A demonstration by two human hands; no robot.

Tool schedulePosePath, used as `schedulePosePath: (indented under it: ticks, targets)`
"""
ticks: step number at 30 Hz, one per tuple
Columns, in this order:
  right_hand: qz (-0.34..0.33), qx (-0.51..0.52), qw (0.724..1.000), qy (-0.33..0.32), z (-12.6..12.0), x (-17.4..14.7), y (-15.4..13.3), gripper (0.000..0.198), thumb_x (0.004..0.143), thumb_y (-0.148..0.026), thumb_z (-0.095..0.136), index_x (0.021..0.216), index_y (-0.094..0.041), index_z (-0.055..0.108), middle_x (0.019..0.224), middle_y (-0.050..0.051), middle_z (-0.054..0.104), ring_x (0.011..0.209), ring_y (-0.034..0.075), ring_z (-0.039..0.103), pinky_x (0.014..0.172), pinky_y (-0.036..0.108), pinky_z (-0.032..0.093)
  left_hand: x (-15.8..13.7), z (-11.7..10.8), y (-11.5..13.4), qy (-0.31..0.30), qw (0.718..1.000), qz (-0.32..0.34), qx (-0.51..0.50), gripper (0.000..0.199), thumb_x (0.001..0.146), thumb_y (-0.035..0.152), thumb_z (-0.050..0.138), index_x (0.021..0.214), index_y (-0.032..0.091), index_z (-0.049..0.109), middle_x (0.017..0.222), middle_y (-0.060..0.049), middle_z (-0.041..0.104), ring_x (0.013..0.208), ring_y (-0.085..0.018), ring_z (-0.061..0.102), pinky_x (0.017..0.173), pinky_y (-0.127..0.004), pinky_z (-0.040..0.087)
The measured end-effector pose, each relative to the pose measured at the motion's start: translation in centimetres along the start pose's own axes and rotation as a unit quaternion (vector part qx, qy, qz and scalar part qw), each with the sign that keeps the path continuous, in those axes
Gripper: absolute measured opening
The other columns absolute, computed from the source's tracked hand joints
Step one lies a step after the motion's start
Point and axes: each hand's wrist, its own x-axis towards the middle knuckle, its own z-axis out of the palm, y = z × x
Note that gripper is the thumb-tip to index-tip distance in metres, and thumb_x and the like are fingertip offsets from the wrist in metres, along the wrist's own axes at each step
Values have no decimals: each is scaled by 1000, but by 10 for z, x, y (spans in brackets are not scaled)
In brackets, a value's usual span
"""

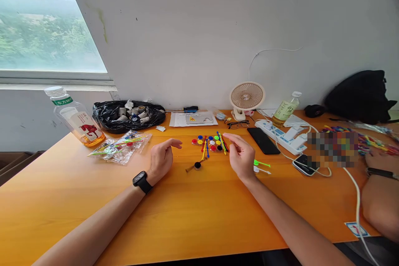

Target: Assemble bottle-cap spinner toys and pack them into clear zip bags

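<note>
My left hand (162, 158), a black watch on its wrist, rests on its side on the table, fingers curved and holding nothing. Opposite it, my right hand (242, 156) also stands on edge with loosely bent fingers and nothing visible in them. Between the two lies a small black disc (197, 165) with a blurred dark bar across it. Just beyond are several small coloured discs, among them a red disc (194, 142), and plastic arrows such as a yellow arrow (204, 149). My right fingertips are close to another yellow arrow (222, 143). A green arrow (262, 163) lies beside my right wrist.
Left are a large bottle (81, 120), clear plastic bags (121, 147) and a black bag (102, 116). Along the wall stand a fan (247, 99) and a tea bottle (284, 111). A phone (263, 140) and power strip (277, 135) lie right, near another person's arm (382, 195).
</note>
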Motion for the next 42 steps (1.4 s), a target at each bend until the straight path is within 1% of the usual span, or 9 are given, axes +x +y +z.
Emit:
schedulePosePath:
  ticks: [4, 8, 10, 13, 18, 25, 31, 36, 42]
  targets:
    - [47, 20, 999, -7, -2, 0, 1, 45, 88, -9, 43, 107, -23, 82, 135, 8, 71, 115, 26, 72, 84, 36, 64, -1, 3, 0, 6, 1000, -13, 9, 37, 88, 5, 40, 84, 22, 72, 82, 1, 77, 71, -16, 71, 69, -26, 50]
    - [108, 31, 994, 6, -6, -2, 1, 43, 89, -13, 44, 106, -22, 83, 145, 11, 65, 56, 13, 72, 64, 33, 63, -1, 8, -1, -17, 1000, -24, -10, 29, 92, 10, 43, 90, 22, 70, 82, 0, 74, 68, -16, 68, 69, -28, 50]
    - [128, 37, 991, 14, -6, -2, 3, 40, 89, -15, 44, 99, -21, 83, 143, 12, 67, 45, 10, 65, 57, 31, 60, 0, 9, -1, -21, 999, -17, -18, 28, 92, 11, 44, 92, 22, 70, 86, -1, 74, 75, -17, 69, 73, -29, 51]
    - [130, 48, 990, 24, -5, 0, 4, 34, 88, -16, 45, 87, -19, 79, 130, 12, 73, 56, 16, 71, 53, 30, 57, 2, 9, 1, -14, 999, 9, -27, 25, 91, 12, 46, 92, 22, 69, 91, -3, 74, 88, -20, 69, 81, -31, 52]
    - [13, 2, 1000, -14, 0, 4, 0, 33, 83, -8, 51, 98, -21, 78, 99, 7, 74, 89, 23, 71, 84, 37, 57, 3, 7, 5, -29, 998, 28, -39, 30, 77, 4, 45, 88, 22, 66, 92, -5, 72, 90, -21, 67, 80, -33, 53]
    - [-41, -29, 998, -36, -1, 3, -7, 37, 79, 0, 44, 85, -22, 73, 78, 3, 61, 78, 20, 62, 73, 32, 49, 3, 5, 4, -11, 998, 8, -62, 32, 62, 3, 44, 80, 21, 63, 71, 0, 63, 69, -17, 61, 63, -27, 45]
    - [-9, -31, 999, -24, -3, 0, -3, 35, 70, -2, 44, 80, -23, 70, 70, 0, 61, 69, 19, 61, 69, 32, 48, 2, 7, 1, -50, 995, -17, -90, 14, 57, 8, 43, 62, 21, 46, 58, 3, 50, 57, -14, 48, 55, -25, 36]
    - [36, -12, 999, -33, -5, -2, 1, 32, 59, -6, 45, 71, -23, 69, 59, -2, 62, 63, 20, 60, 71, 35, 48, 0, 10, 1, -38, 997, -7, -74, 23, 65, 5, 46, 77, 21, 58, 73, 0, 62, 71, -17, 58, 66, -28, 45]
    - [20, 29, 994, -106, -5, 6, -6, 30, 66, -6, 46, 74, -21, 70, 64, -1, 62, 65, 18, 59, 71, 33, 48, 3, 15, 4, -58, 996, -19, -60, 26, 107, 27, 36, 108, 22, 61, 105, -7, 69, 103, -22, 63, 96, -37, 49]
